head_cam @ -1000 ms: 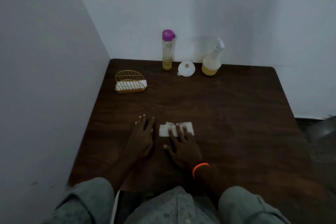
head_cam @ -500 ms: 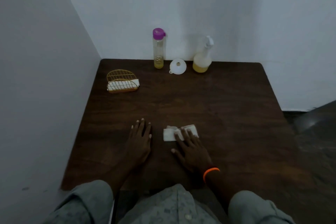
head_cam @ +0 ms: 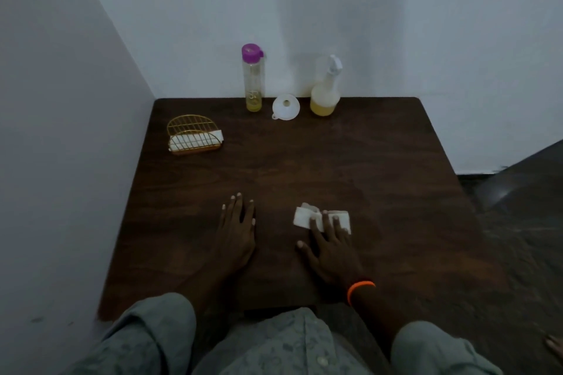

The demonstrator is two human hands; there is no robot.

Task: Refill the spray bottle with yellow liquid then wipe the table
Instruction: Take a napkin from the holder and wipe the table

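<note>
Right hand (head_cam: 330,248) presses straight, slightly spread fingers on soft, light folded white paper napkin (head_cam: 307,217) on dark wooden table (head_cam: 350,167); left hand (head_cam: 236,233) flat, fingers together; napkin likely bunches, best pinned from above.

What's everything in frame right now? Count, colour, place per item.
dark brown wooden table: 1, in the wall corner
clear bottle with purple cap: 1, little yellow liquid, far edge
white plastic funnel: 1, between the two bottles
translucent spray bottle: 1, yellow liquid in its base, far edge, right of funnel
gold wire napkin holder: 1, white napkins inside, far left
white folded tissue: 1, near centre, under right fingers
orange wristband: 1, right wrist
left hand: flat on table
right hand: pressing tissue
</note>
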